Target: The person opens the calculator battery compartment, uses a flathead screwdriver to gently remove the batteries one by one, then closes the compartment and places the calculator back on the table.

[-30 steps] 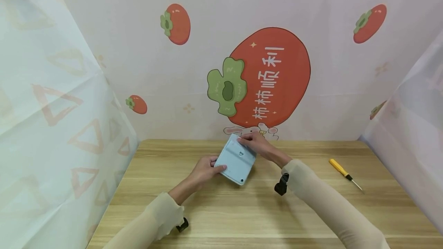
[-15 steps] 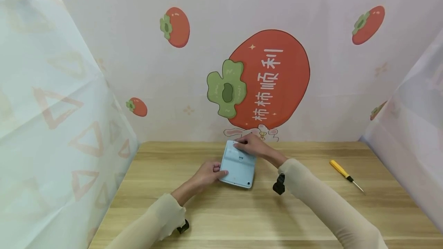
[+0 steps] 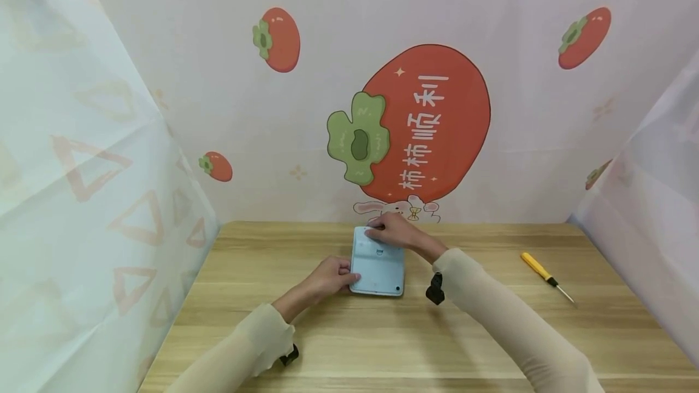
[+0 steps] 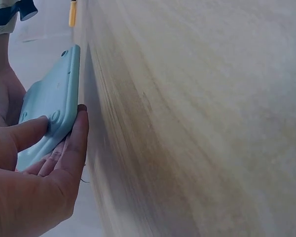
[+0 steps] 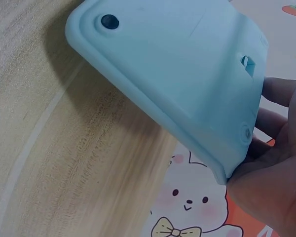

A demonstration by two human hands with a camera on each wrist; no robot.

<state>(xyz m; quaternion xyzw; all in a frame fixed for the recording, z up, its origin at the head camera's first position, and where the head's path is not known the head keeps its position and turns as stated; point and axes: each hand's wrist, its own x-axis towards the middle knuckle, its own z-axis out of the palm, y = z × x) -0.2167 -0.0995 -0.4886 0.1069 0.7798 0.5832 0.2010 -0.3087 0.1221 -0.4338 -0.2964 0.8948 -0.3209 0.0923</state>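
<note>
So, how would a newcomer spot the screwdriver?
Below the big red persimmon print is a wooden table. On its right side, past the right sleeve, the screwdriver lies slanted, metal tip toward the near right. Its yellow handle sets it apart from the pale blue case held by the left hand and right hand.

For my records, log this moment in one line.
left hand: holds blue object; right hand: holds its far end; screwdriver: on table

From your head, one camera looks forward and down across the table point(image 3: 464, 344) to the wall point(image 3: 262, 120). Your left-wrist view skims the table up close; your right-wrist view, also close, faces the back of the blue case point(image 5: 172, 74). All three share it.
</note>
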